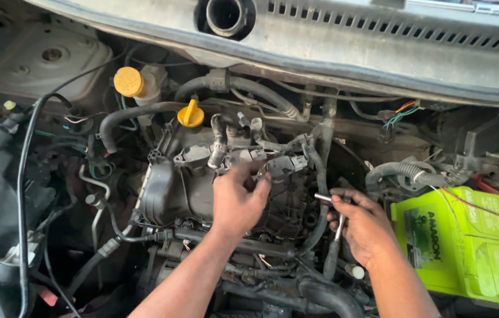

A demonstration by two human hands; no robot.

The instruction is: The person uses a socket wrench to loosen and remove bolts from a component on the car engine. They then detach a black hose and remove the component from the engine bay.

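**Engine bay, items left to right**

Yellow reservoir cap (128,81); yellow oil filler cap (190,113). My left hand (238,197), fingers pinched closed on a connector (263,171) atop the engine (184,188). My right hand (362,222), clenched around a metal ratchet wrench (324,198) beside the engine. Green battery (467,244), far right.

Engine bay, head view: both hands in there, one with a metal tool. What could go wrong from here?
1. The left hand works with its fingers among tight connectors and hoses on the engine top; a small part could slip and fall into the gaps below.
2. The right hand holds a bare metal tool close to the green battery and its red wire; a stray touch might short.
3. Loose coloured wire ends hang near the cowl and could snag.
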